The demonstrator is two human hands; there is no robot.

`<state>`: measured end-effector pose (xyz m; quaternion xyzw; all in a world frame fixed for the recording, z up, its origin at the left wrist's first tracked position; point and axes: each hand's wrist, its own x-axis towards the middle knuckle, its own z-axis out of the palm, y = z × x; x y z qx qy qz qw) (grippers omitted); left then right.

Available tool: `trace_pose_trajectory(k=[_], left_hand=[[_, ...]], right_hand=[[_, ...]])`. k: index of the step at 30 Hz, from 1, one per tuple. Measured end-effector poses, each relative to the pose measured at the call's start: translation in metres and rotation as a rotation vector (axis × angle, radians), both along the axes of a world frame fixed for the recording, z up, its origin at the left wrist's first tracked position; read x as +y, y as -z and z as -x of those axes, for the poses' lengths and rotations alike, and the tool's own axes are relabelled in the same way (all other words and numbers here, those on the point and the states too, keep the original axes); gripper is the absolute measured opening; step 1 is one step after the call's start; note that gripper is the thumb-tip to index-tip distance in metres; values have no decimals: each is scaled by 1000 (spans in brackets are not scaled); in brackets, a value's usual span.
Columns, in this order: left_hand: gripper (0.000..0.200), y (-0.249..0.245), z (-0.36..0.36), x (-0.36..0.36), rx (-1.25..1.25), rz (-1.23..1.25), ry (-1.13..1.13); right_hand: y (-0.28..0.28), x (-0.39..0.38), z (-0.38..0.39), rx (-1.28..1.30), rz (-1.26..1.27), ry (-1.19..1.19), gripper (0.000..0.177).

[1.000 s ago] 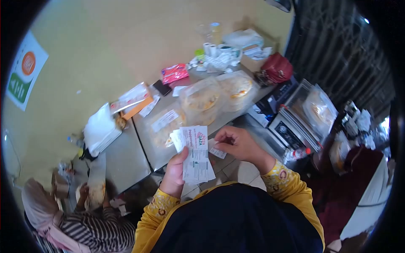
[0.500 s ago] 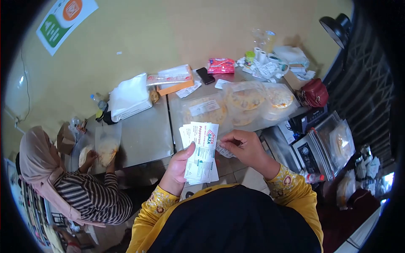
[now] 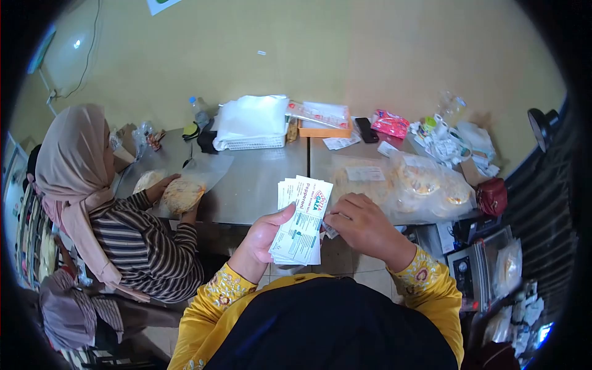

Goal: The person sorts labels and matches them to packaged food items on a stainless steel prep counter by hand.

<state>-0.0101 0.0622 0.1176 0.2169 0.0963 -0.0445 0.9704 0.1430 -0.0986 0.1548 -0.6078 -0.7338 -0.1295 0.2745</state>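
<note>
A fanned stack of printed paper labels lies in my left hand, the thumb pressing on its left edge. The top label reads "Pizza Gaza" and "Pepperoni". My right hand is at the stack's right side, thumb and fingers pinched together on a label. Most of that label is hidden behind my fingers and the stack. Beyond my right hand, bagged pizzas lie on the metal table. One bagged pizza bears a label on top.
At my left a co-worker in a striped top handles a bagged pizza. Along the wall stand a white basket, an orange tray, a phone and a pink packet. A red bag sits at the right end.
My view has turned left, so the table's things appear further right. My right hand has come nearer the stack, and less of its label shows. The co-worker now has both hands around a bagged pizza.
</note>
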Motion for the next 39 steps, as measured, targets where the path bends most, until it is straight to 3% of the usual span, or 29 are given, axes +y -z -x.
trace_pose_trajectory(k=[5,8,11,14,17,27,33,37,39], left_hand=[[45,3,21,24,-12,19,-15],[47,6,24,28,-25,-38,-92],[50,16,17,17,-33,-199,-287],[53,30,3,-2,-42,-248,-388],[57,45,-8,-17,-151,-290,-355],[64,54,-47,-78,-159,-291,-393],[64,76,-60,-109,-189,-388,-400],[59,74,-65,-129,-128,-451,-405],[55,90,-68,-132,-109,-320,-396]], right_hand=[[11,28,16,-11,-10,-11,20],[21,36,20,271,-94,20,17],[23,36,24,766,4,150,11],[31,42,40,1418,151,102,10],[50,45,41,1642,182,25,12],[60,-4,11,1472,218,156,10],[73,-27,4,1181,38,236,14],[70,-44,-2,1134,121,317,22],[71,-51,-7,1088,209,369,25]])
